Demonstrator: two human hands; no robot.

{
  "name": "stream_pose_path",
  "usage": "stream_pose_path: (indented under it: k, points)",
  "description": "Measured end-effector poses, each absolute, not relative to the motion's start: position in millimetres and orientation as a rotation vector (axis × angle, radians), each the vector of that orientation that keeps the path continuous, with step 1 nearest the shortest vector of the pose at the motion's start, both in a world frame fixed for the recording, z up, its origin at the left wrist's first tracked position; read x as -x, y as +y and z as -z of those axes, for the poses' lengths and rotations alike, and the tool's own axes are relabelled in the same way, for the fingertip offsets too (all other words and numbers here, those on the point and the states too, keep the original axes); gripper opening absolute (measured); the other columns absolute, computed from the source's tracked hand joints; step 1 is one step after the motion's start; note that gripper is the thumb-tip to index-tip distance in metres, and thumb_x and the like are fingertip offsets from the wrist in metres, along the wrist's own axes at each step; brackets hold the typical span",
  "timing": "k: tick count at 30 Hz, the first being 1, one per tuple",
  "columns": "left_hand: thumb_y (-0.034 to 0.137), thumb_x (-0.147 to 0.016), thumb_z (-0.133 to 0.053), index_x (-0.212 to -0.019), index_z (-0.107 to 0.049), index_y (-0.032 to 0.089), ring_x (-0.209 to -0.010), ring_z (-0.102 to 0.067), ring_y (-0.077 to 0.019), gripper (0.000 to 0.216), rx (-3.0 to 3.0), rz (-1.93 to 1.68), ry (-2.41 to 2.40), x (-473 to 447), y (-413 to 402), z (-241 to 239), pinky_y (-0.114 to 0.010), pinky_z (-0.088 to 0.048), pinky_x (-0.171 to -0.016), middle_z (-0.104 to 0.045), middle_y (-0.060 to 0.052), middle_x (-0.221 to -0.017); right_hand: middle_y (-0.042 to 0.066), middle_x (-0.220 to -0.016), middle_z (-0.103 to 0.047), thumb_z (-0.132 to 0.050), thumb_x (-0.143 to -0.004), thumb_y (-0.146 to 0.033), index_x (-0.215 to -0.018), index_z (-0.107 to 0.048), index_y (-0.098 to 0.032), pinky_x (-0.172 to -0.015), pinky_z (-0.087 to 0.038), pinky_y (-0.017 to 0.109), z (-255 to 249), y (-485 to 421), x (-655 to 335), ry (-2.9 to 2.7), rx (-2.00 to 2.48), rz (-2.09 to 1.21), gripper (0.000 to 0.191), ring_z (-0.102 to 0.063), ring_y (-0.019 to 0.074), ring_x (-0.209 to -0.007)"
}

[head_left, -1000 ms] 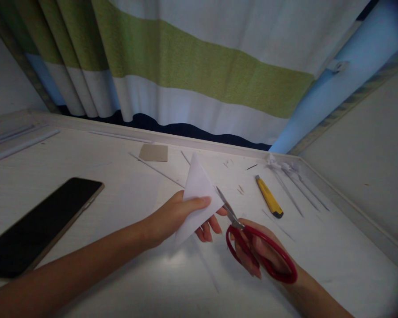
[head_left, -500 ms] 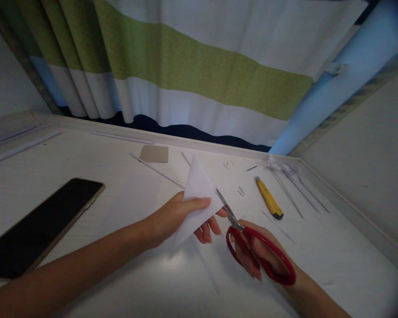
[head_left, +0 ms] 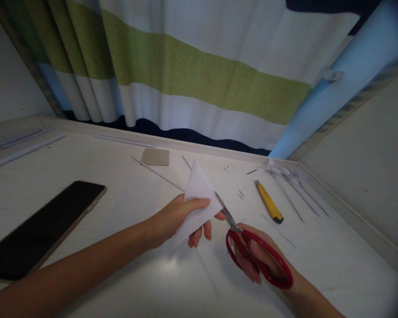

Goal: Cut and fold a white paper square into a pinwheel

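My left hand (head_left: 172, 216) pinches a white paper (head_left: 199, 185) folded into a triangle, thumb on top and fingers beneath. One corner of the paper points away from me, another to the right. My right hand (head_left: 252, 251) has its fingers through the red handles of a pair of scissors (head_left: 234, 225). The scissor blades reach up to the paper's right corner and overlap it there. How far the lower blade goes under the paper is hidden.
On the white table (head_left: 172, 282) a black phone (head_left: 46, 225) lies at left. A yellow utility knife (head_left: 268, 201) and thin paper sticks with crumpled ends (head_left: 285, 170) are at right. Farther back are a grey-beige card (head_left: 155, 157) and rolled paper sticks (head_left: 26, 152), below a striped curtain (head_left: 199, 66).
The scissor tips have shifted slightly left along the paper's right corner. The left fingers beneath the paper have curled in a little. The whole view has tilted slightly upward.
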State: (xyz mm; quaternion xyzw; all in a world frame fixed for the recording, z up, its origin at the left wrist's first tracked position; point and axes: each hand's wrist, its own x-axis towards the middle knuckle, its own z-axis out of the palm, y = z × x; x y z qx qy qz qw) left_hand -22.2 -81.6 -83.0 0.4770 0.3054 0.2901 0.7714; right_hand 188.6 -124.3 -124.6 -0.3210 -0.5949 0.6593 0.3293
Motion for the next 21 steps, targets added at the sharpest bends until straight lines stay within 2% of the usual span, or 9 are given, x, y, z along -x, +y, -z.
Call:
stream_pose_path:
  k: [4,21]
  points:
    - [0.038,-0.084,-0.036,-0.098,-0.06,0.007,-0.032,-0.046,-0.0073,0.042,-1.028,-0.628,0.681,21.9,-81.3,82.0,-0.016,-0.036,-0.033,-0.059,-0.004,-0.05,-0.006,-0.045,-0.04,-0.039,-0.081,-0.05,-0.078,-0.046,-0.014,-0.032,-0.022,0.016,127.8,-125.5,-187.3,-1.518,0.814,-1.74,0.036,-0.031,0.0034,-0.031]
    - [0.036,-0.086,-0.035,-0.1,-0.06,0.008,-0.033,-0.048,-0.0069,0.04,-1.019,-0.627,0.626,23.5,-78.9,87.3,-0.015,-0.037,-0.032,-0.06,-0.004,-0.051,-0.006,-0.048,-0.04,-0.038,-0.083,-0.047,-0.08,-0.045,-0.014,-0.032,-0.024,0.015,132.2,-129.1,-186.0,-1.447,0.823,-1.795,0.034,-0.031,0.0027,-0.033]
